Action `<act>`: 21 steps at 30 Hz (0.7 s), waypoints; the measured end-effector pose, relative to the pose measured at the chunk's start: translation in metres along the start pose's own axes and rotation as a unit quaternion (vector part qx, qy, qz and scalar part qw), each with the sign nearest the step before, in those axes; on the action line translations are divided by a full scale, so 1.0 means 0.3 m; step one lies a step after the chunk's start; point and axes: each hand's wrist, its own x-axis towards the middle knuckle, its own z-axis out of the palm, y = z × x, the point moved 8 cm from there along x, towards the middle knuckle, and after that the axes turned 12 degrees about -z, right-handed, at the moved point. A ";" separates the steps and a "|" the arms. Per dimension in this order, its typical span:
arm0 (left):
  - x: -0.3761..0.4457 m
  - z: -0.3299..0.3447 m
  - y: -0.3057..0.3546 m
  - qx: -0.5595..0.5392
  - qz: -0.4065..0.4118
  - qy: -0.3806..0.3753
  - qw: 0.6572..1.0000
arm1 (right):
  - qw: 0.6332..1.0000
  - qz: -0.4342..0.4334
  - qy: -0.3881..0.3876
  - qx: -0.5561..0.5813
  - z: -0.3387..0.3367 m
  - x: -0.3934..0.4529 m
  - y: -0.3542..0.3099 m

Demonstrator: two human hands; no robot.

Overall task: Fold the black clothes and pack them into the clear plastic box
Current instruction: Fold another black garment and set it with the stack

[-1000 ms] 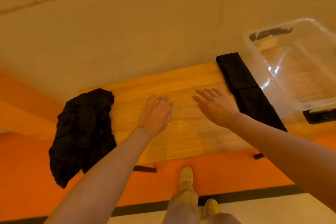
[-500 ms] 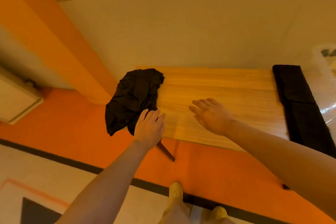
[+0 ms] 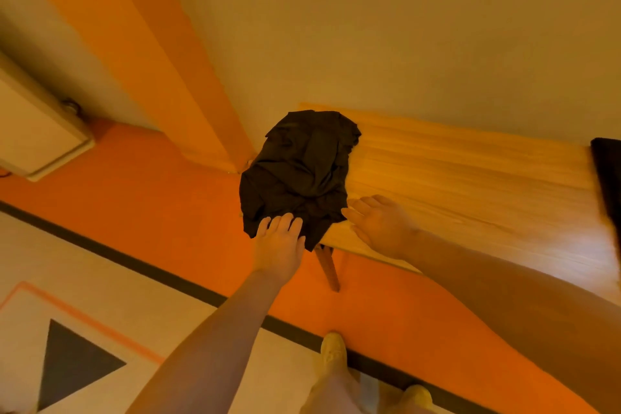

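Two hands, two black garments, one wooden table [image 3: 470, 178]. A crumpled black garment [image 3: 299, 168] at frame centre drapes over the table's left end. The left hand [image 3: 280, 245], fingers straight, touches its lower edge; the right hand [image 3: 379, 225] hovers spread just beside it. A folded black garment [image 3: 608, 178] lies at the right frame edge

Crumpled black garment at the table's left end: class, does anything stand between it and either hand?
Nothing visible does. The left hand reaches the crumpled black garment at its near edge; the right hand is open beside it over bare table.
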 end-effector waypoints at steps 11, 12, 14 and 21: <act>0.222 0.036 -0.102 -0.051 0.016 -0.005 0.999 | 0.998 0.037 -0.056 -0.008 0.100 0.296 -0.019; 0.245 0.039 -0.103 -0.051 0.018 -0.005 0.999 | 0.997 0.045 -0.068 -0.007 0.108 0.312 -0.010; 0.289 0.051 -0.103 -0.043 0.024 -0.008 0.999 | 0.993 0.067 -0.095 -0.010 0.126 0.335 0.013; 0.385 0.083 -0.096 -0.027 0.054 -0.012 0.998 | 0.994 0.088 0.007 0.057 0.138 0.370 0.070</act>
